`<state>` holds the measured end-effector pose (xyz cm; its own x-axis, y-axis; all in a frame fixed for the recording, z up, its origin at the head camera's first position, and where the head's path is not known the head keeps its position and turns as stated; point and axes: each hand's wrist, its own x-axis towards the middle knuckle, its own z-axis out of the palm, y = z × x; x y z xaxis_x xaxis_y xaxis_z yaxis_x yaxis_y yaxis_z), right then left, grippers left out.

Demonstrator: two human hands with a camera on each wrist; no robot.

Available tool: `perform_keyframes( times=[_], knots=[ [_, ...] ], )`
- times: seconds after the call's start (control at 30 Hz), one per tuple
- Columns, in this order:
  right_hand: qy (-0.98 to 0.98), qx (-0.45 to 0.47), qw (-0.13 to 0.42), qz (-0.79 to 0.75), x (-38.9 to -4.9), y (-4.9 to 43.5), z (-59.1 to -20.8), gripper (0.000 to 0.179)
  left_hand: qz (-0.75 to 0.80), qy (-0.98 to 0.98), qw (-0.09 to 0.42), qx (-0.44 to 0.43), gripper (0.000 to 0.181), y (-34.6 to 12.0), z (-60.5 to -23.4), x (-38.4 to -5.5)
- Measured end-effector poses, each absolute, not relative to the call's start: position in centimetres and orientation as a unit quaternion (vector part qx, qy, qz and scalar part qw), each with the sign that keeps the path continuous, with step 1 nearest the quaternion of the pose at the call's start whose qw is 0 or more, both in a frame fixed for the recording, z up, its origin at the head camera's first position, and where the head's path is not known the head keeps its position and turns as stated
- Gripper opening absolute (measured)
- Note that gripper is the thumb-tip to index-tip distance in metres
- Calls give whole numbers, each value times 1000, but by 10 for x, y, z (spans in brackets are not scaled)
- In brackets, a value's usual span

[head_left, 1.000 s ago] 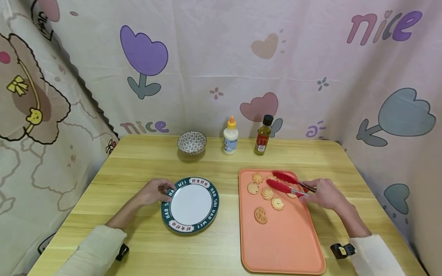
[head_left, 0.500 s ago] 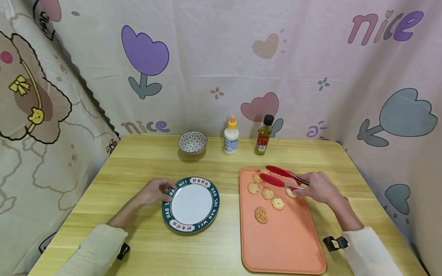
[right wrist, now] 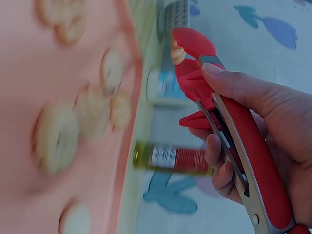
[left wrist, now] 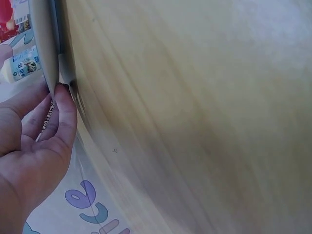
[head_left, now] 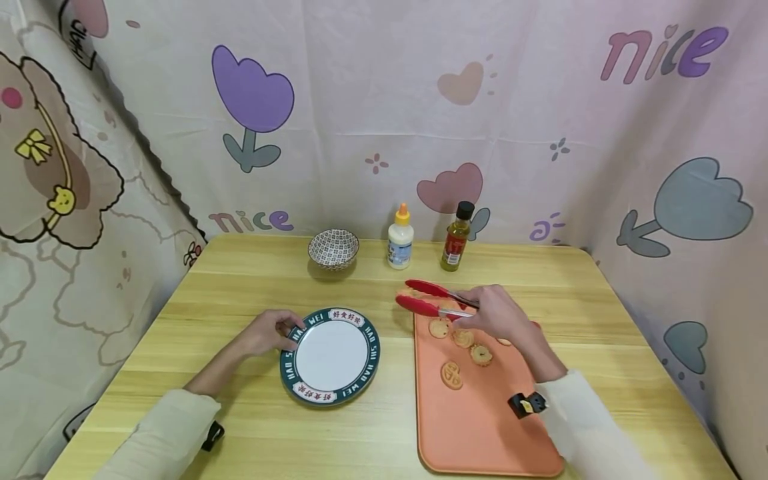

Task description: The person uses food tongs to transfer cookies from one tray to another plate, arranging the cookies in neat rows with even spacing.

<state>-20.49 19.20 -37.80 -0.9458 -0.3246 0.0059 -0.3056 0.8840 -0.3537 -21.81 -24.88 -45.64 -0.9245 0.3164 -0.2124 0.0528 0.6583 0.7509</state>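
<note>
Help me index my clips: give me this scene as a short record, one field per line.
Left hand: pinches the rim of the plate
Right hand: holds the red tongs
Between tong tips: a cookie
Tray: coral, several cookies on it
Far side of table: patterned bowl, white bottle, dark-capped bottle
</note>
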Motion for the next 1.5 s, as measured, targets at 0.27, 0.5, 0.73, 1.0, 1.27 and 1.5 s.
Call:
perform_keyframes(
  times=[0.27,0.5,0.73,1.0,1.27,1.5],
  knots=[
    [959,-201,27,-196,-213,141,-379,54,400,897,163,97,35,-249,-459,-219],
    [957,-205,43,-201,-212,104,-385,57,396,899,162,94,36,-248,-458,-218],
    [953,-215,55,-206,-211,81,-394,55,391,902,162,90,35,-248,-458,-218],
    [952,-226,69,-197,-205,66,-404,56,397,898,164,94,35,-249,-458,-219],
    [955,-235,59,-168,-202,56,-406,56,401,895,168,96,34,-249,-458,-220],
    [958,-237,67,-148,-201,52,-410,56,398,898,164,94,33,-248,-457,-219]
  ],
)
